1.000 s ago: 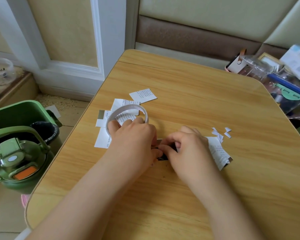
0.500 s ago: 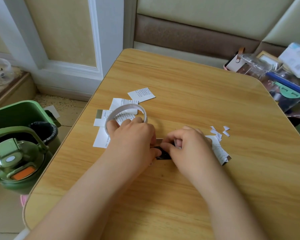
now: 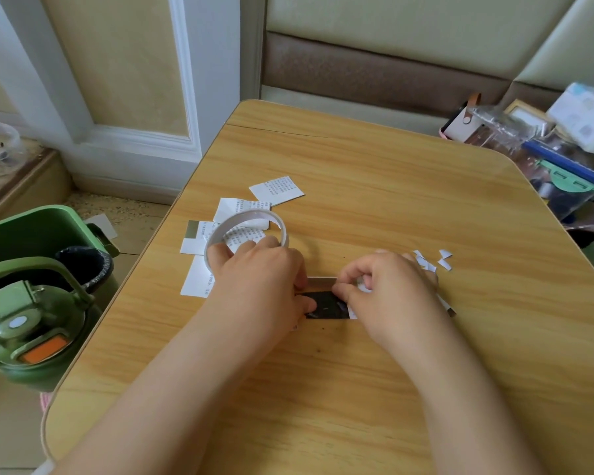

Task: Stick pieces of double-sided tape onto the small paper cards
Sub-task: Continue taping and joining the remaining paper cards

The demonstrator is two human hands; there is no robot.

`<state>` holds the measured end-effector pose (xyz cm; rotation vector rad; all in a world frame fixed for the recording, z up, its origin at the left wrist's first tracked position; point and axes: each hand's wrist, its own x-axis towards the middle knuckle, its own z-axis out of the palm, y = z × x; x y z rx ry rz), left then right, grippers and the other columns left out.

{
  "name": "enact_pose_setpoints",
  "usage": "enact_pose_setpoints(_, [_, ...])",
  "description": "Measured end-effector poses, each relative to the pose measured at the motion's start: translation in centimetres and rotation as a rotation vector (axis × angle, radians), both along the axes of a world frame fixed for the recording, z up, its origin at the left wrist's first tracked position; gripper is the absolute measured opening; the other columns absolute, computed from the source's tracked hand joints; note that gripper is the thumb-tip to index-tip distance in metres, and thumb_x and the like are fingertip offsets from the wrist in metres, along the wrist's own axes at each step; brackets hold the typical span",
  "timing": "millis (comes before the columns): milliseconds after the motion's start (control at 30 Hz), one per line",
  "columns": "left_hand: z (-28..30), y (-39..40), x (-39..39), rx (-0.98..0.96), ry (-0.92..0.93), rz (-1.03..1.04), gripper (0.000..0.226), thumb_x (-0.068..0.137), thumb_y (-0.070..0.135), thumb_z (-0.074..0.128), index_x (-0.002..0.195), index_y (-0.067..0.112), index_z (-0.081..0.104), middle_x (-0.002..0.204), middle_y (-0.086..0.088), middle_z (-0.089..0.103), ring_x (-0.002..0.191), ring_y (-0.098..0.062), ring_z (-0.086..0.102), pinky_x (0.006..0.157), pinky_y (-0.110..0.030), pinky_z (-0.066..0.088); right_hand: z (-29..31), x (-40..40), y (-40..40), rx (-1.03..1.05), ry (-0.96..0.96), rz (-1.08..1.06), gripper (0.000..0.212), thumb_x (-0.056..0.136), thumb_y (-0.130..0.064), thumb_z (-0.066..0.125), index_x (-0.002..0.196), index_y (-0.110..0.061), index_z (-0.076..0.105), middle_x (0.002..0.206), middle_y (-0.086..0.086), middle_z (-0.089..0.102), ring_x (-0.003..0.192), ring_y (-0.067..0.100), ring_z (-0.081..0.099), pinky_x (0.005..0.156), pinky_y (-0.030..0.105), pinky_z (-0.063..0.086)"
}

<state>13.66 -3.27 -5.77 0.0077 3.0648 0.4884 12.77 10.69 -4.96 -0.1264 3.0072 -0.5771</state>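
Left hand (image 3: 254,269) grip clamped on tape roll (image 3: 246,231), right hand (image 3: 391,289) grip unclear, dark card (image 3: 324,303) half-hidden between.

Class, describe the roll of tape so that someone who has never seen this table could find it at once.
Start at the wooden table and go to its left side, where white paper cards lie scattered. The roll of tape stands there on edge, hooked over the left hand. It is the only ring among flat rectangles.
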Motion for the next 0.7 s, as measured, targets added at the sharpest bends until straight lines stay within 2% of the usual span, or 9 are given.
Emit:
enact_pose_setpoints(67, [0.0, 0.0, 0.0, -0.002, 0.005, -0.001, 0.023, 0.082, 0.049, 0.064, 0.100, 0.035, 0.059, 0.076, 0.014, 0.026, 0.106, -0.016, 0.046, 0.081, -0.033, 0.013, 0.0, 0.2, -0.5, -0.033, 0.007, 0.030, 0.018, 0.088, -0.033, 0.063, 0.070, -0.034, 0.060, 0.074, -0.012, 0.042, 0.113, 0.018, 0.040, 0.091, 0.032, 0.026])
enact_pose_setpoints(133, [0.0, 0.0, -0.1, -0.006, 0.005, 0.000, 0.020, 0.083, 0.047, 0.064, 0.098, 0.035, 0.059, 0.076, 0.013, 0.027, 0.098, -0.015, 0.044, 0.080, -0.033, 0.014, -0.3, 0.4, -1.4, -0.064, 0.011, 0.106, 0.011, 0.089, -0.033, 0.062, 0.078, -0.033, 0.065, 0.072, -0.012, 0.039, 0.102, 0.018, 0.039, 0.090, 0.032, 0.029])
enact_pose_setpoints(200, [0.1, -0.1, -0.1, 0.002, 0.003, 0.006, 0.017, 0.082, 0.045, 0.064, 0.095, 0.036, 0.058, 0.076, 0.012, 0.029, 0.089, -0.013, 0.038, 0.080, -0.033, 0.015, -0.5, 0.5, -1.7, -0.062, 0.012, 0.132, 0.015, 0.089, -0.034, 0.062, 0.073, -0.035, 0.061, 0.067, -0.011, 0.035, 0.092, 0.015, 0.037, 0.089, 0.034, 0.033])
enact_pose_setpoints(367, [0.0, -0.1, 0.1, 0.012, 0.006, 0.002, 0.019, 0.082, 0.049, 0.065, 0.091, 0.037, 0.053, 0.075, 0.013, 0.028, 0.088, -0.013, 0.034, 0.080, -0.033, 0.014, 0.3, 0.0, 0.3, -0.050, -0.020, 0.000, 0.031, 0.087, -0.032, 0.065, 0.059, -0.035, 0.052, 0.064, -0.012, 0.037, 0.101, 0.016, 0.043, 0.091, 0.034, 0.034])
enact_pose_setpoints(433, [-0.1, -0.1, 0.0, 0.007, 0.009, 0.005, 0.019, 0.082, 0.049, 0.065, 0.092, 0.037, 0.054, 0.076, 0.013, 0.029, 0.087, -0.012, 0.035, 0.080, -0.033, 0.014, 0.0, 0.1, -0.1, -0.074, -0.004, 0.028, 0.031, 0.086, -0.032, 0.065, 0.060, -0.036, 0.050, 0.065, -0.012, 0.036, 0.106, 0.015, 0.042, 0.092, 0.032, 0.029])
enact_pose_setpoints(567, [0.0, -0.1, -0.1, 0.015, 0.011, 0.020, 0.018, 0.081, 0.047, 0.066, 0.087, 0.038, 0.052, 0.077, 0.012, 0.031, 0.085, -0.012, 0.036, 0.081, -0.033, 0.014, -0.7, 0.5, -1.6, -0.064, 0.027, 0.112, 0.022, 0.088, -0.035, 0.062, 0.068, -0.035, 0.056, 0.067, -0.011, 0.035, 0.092, 0.014, 0.035, 0.083, 0.032, 0.028])
enact_pose_setpoints(700, [0.0, -0.1, 0.0, 0.019, 0.006, 0.024, 0.024, 0.081, 0.049, 0.066, 0.084, 0.038, 0.046, 0.076, 0.013, 0.030, 0.084, -0.012, 0.035, 0.082, -0.033, 0.014, 0.2, 0.0, 0.1, -0.059, -0.031, -0.014, 0.032, 0.087, -0.033, 0.065, 0.058, -0.034, 0.051, 0.061, -0.011, 0.037, 0.094, 0.016, 0.044, 0.088, 0.036, 0.037])
